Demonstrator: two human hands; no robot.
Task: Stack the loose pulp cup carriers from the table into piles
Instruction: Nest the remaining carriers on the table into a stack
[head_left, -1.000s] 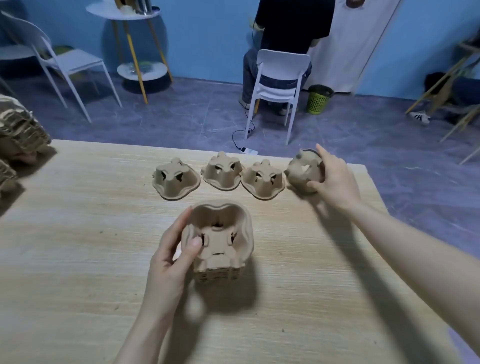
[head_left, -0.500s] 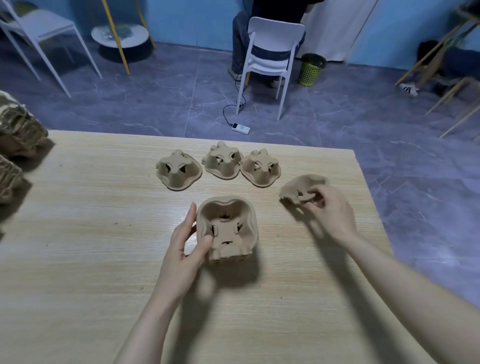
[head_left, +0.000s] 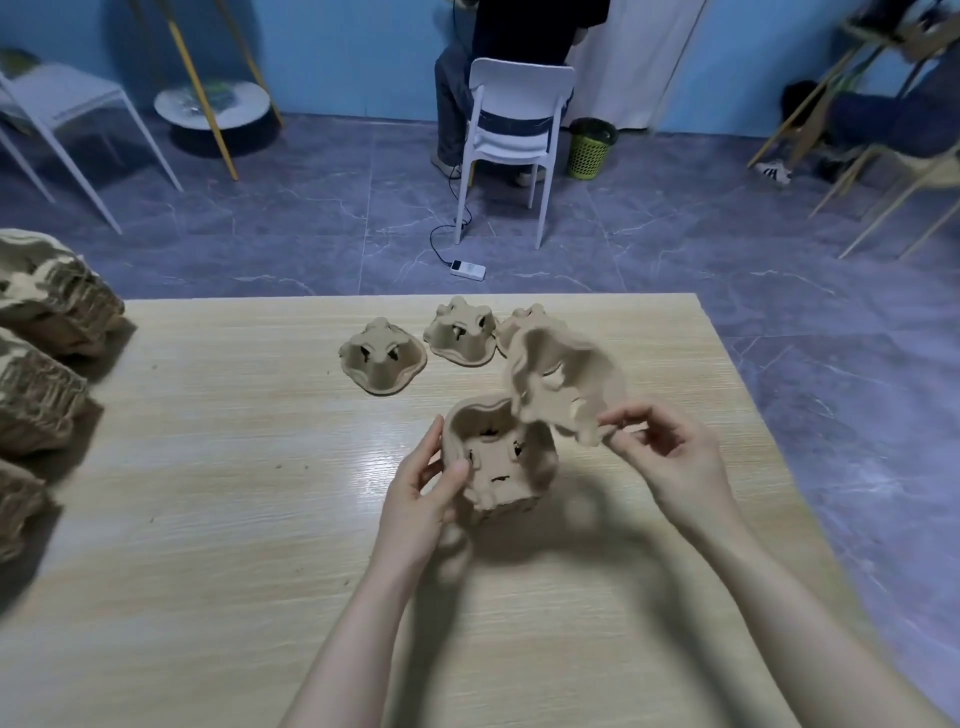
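My left hand (head_left: 423, 493) grips the left side of a small stack of brown pulp cup carriers (head_left: 501, 460), cavity up, near the middle of the wooden table (head_left: 208, 519). My right hand (head_left: 670, 457) pinches the edge of a single carrier (head_left: 566, 384), held tilted in the air just above and right of the stack. Three loose carriers lie upside down at the far side: one at the left (head_left: 383, 357), one in the middle (head_left: 461, 333), and one (head_left: 524, 319) partly hidden behind the held carrier.
Tall piles of stacked carriers (head_left: 49, 322) line the table's left edge. Beyond the far edge a person sits on a white chair (head_left: 514, 130), with a green bin (head_left: 589, 148), a power strip (head_left: 467, 268) on the floor and more chairs.
My right hand has lifted the rightmost carrier off the table and carried it left and up, over the stack in my left hand. The camera has tilted down.
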